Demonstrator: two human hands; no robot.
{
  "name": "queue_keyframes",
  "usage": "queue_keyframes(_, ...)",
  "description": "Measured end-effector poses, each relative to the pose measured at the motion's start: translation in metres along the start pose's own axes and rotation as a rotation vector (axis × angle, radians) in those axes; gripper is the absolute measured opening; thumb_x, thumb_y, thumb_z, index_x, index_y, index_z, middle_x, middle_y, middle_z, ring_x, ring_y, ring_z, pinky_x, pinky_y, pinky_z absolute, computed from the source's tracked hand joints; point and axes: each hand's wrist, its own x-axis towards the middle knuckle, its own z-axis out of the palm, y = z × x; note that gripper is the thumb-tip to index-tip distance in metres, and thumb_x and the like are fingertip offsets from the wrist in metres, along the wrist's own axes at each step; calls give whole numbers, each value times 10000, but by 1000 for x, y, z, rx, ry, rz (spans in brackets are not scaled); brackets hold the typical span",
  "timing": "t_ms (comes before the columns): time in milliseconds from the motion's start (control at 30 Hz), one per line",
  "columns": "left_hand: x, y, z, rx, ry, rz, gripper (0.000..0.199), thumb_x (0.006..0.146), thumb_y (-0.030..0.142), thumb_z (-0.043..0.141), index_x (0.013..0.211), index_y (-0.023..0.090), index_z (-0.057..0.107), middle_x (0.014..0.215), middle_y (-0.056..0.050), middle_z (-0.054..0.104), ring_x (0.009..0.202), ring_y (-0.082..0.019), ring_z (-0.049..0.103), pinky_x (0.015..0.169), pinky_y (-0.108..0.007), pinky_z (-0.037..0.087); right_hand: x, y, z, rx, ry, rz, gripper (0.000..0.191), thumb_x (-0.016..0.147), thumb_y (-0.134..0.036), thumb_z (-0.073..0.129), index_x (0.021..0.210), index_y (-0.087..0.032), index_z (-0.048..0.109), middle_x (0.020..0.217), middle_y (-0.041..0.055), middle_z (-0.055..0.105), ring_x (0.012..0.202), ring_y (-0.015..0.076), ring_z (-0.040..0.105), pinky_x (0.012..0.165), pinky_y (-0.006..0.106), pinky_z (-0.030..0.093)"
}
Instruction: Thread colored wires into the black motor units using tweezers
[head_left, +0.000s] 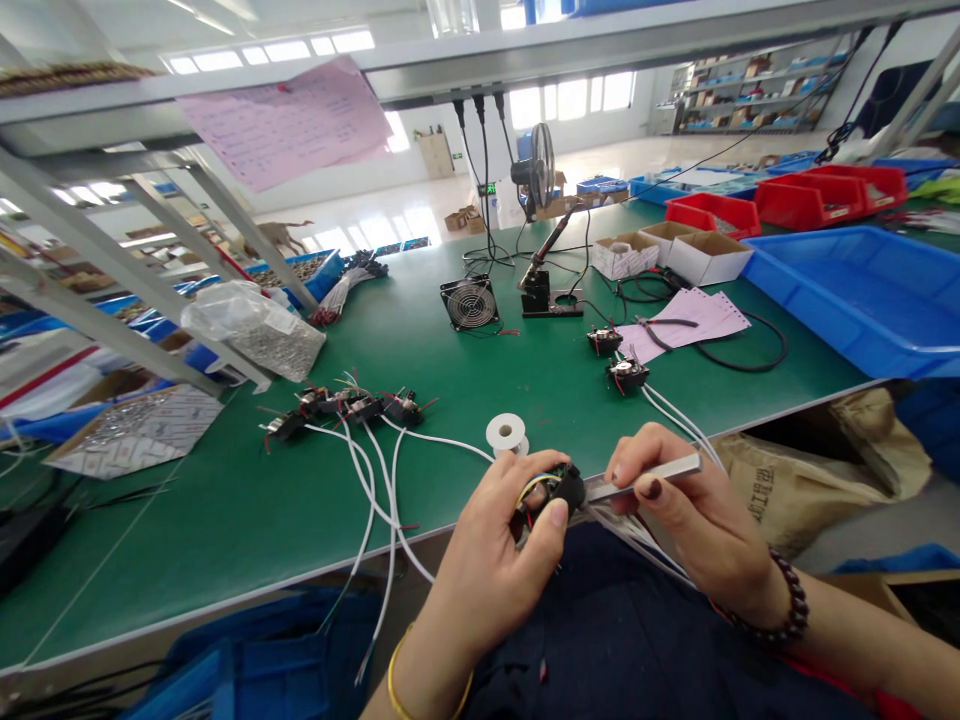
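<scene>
In my left hand (491, 555), a small black housing (572, 487) with yellow, black and red wires is gripped between thumb and fingers at the table's front edge. My right hand (694, 520) pinches a flat, silver metal tool (660, 474); its far end meets the right side of the housing. Whether that end is inside the housing I cannot tell. White cables (637, 540) run below the right hand. Just beyond the left hand stands a white spool (507, 432). Similar black housings (364, 408) with white cables lie left of it, and two more (626, 373) lie to the right.
On the green table (247, 540) are a soldering iron in its stand (551, 300), a small fan (471, 303), pliers (664, 330) on pink paper, and white boxes (705, 258). A blue tray (862, 290) overhangs the right edge. A bag of small parts (255, 325) lies left.
</scene>
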Motion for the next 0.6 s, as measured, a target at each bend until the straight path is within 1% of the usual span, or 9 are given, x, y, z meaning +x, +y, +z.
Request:
queue_keyframes(133,0,1,-1,-5,4,9,317,1051,373,565,1324,282,699,1244,-61,701,1147,-245,671,962,-335,519,0,-3,2,12,-3,-24,236,1131,-446,590,1026,-256,682,872,3,588,723,169,529,653,301,423)
queue_keyframes(267,0,1,-1,0,8,10,314,1044,369,570,1316,286,704,1179,-47,704,1082,-234,679,943,-330,520,1,-3,1,-1,1,-24,247,1133,-453,582,1025,-256,685,869,5,595,732,173,541,655,302,424)
queue_keyframes(433,1,-2,1,-11,8,9,306,1054,372,572,1321,292,698,1268,-54,702,1169,-245,662,990,-338,504,2,0,-1,-21,12,11,289,1140,-466,563,993,-246,678,831,3,599,713,172,534,635,297,412)
queue_keyframes(600,1,-4,0,-14,2,8,305,1057,358,570,1331,299,690,1231,-43,699,1147,-230,665,1000,-331,491,1,0,0,-22,0,-2,271,1133,-465,576,1020,-245,686,875,9,602,732,175,555,665,307,436)
